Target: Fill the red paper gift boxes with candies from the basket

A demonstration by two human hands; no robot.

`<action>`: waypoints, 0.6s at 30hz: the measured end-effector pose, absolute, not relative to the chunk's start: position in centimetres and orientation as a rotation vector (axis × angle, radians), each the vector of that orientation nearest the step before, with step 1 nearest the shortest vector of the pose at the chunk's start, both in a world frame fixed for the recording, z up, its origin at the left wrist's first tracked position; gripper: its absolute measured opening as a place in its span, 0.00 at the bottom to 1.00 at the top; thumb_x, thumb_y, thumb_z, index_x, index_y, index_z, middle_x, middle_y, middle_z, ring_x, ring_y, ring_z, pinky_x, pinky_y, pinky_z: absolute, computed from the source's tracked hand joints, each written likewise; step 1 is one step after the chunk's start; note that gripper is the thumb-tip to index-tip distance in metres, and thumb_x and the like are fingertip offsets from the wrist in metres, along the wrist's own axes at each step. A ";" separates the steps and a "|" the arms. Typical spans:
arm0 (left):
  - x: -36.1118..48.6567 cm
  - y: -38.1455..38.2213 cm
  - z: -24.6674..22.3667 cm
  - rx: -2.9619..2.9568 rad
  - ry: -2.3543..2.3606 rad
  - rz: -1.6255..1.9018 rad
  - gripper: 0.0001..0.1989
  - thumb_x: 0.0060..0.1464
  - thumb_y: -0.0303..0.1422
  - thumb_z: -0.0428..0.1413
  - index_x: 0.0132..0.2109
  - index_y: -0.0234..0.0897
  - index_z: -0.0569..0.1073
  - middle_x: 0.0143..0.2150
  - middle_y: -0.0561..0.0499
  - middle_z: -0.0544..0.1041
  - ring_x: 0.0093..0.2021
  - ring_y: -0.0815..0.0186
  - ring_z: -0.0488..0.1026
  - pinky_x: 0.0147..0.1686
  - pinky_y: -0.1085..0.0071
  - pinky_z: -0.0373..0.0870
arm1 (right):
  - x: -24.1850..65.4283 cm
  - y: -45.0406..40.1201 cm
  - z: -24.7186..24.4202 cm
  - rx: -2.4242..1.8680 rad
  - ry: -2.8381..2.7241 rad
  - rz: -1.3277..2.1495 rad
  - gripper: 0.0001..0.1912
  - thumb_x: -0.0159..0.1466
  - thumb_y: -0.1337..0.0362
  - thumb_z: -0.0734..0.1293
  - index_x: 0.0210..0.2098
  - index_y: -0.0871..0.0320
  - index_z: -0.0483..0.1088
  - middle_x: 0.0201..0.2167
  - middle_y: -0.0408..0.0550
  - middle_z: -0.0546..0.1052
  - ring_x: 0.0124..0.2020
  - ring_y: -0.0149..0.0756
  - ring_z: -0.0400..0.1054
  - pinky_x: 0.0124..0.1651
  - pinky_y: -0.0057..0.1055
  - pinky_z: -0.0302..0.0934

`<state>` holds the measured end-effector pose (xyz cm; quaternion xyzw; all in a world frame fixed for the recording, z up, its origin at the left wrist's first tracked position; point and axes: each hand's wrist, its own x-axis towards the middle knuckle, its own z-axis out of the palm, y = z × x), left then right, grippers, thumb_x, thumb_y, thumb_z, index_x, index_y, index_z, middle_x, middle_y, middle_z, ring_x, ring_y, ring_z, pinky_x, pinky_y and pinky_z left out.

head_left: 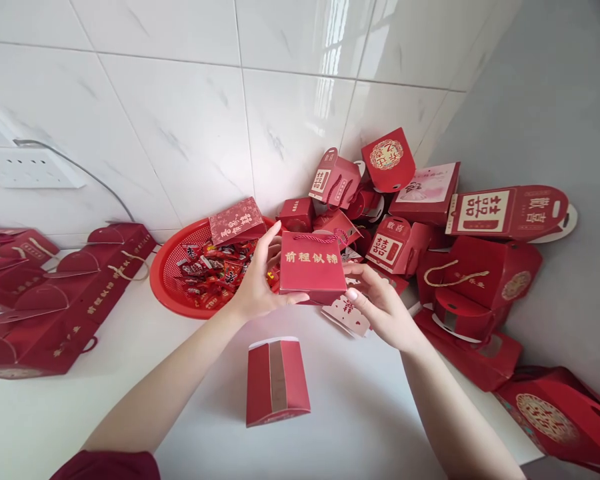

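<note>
Between my hands, above the white tabletop, is a small red gift box [313, 272] with gold characters and a twisted red cord. My left hand [263, 280] grips its left side, the thumb under the lower edge. At its right side, my right hand [380, 303] holds the box with bent fingers and thumb. Below, on the tabletop, lies another red box [265, 383] with a brownish strip down its middle. Behind my left hand stands a red plastic basket [167, 277] of wrapped candies [220, 270], with a patterned red box [237, 220] on its rim.
Several red boxes are heaped on the right, among them a long box [510, 213] and a round-emblem box [550, 417] near the table edge. Rows of red boxes [80, 303] stand on the left. A tiled wall [180, 120] with a power strip [27, 167] rises behind.
</note>
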<state>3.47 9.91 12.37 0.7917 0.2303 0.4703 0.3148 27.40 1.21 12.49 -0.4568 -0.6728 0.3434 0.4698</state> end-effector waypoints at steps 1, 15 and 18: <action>3.3 9.7 12.5 2.157 0.627 1.290 0.59 0.42 0.53 0.67 0.71 0.49 0.41 0.65 0.39 0.59 0.62 0.47 0.64 0.58 0.50 0.68 | 27.2 1.1 12.6 -1.080 -1.678 0.852 0.20 0.67 0.51 0.64 0.55 0.52 0.65 0.57 0.52 0.71 0.54 0.43 0.70 0.55 0.42 0.67; -3.8 7.1 12.7 2.810 1.284 2.101 0.47 0.39 0.49 0.68 0.64 0.47 0.56 0.51 0.42 0.63 0.53 0.46 0.70 0.57 0.42 0.67 | 21.0 -4.3 10.3 -0.781 -2.586 0.735 0.47 0.56 0.45 0.73 0.68 0.48 0.53 0.71 0.56 0.50 0.71 0.57 0.45 0.69 0.59 0.42; -4.3 6.0 14.0 2.699 1.311 2.127 0.52 0.37 0.49 0.69 0.66 0.46 0.56 0.55 0.39 0.61 0.55 0.45 0.67 0.56 0.46 0.70 | 20.1 -4.6 9.5 -0.801 -2.657 0.672 0.42 0.58 0.50 0.72 0.68 0.48 0.55 0.73 0.55 0.44 0.71 0.57 0.42 0.68 0.58 0.43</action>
